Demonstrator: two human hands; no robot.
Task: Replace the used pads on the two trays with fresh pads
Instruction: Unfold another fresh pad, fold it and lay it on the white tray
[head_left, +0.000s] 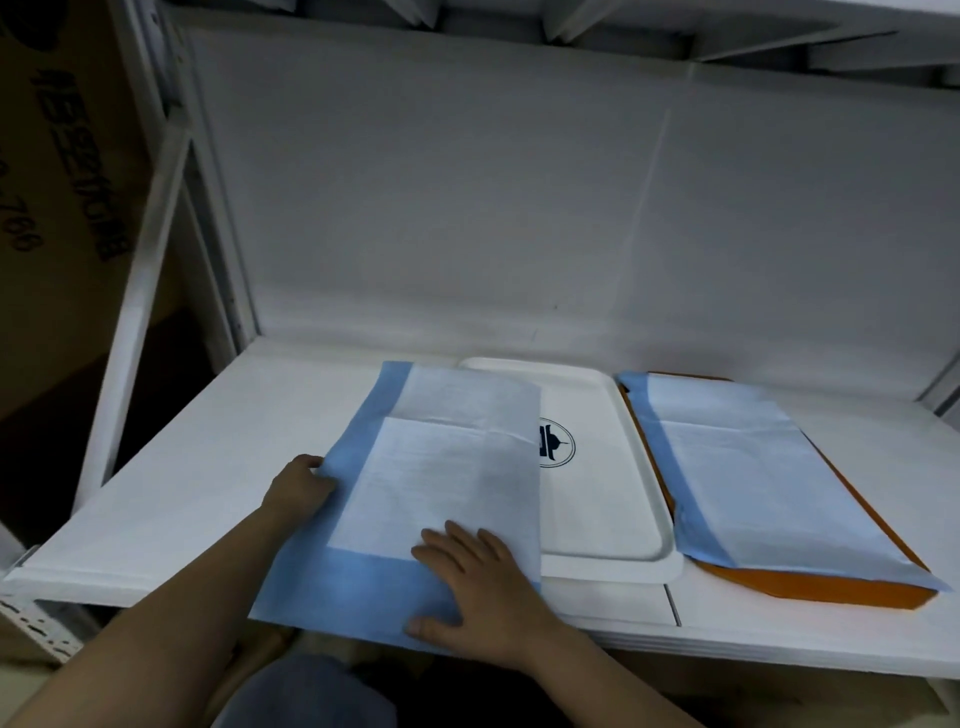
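A: Left of frame: left hand (300, 486) pinches the left edge of the blue-bordered white absorbent pad (436, 467), still part folded. The pad lies over the left side of the white rectangular plastic tray (613, 499) and spills onto the white shelf (171, 483).

B: Right hand (478, 587)?

A: Flat, fingers straight, pressing the near blue border. Not clasping.

B: Risks?

A: The near edge overhangs the shelf front; a tug from the left grip could drag the pad off. Unfolded off-centre, it would miss the tray's right half, logo bare.

B: Far right?

A: The orange tray (810, 584) carries a blue-edged folded pad (748, 478), corner past the rim. A brushing sleeve could shift it.
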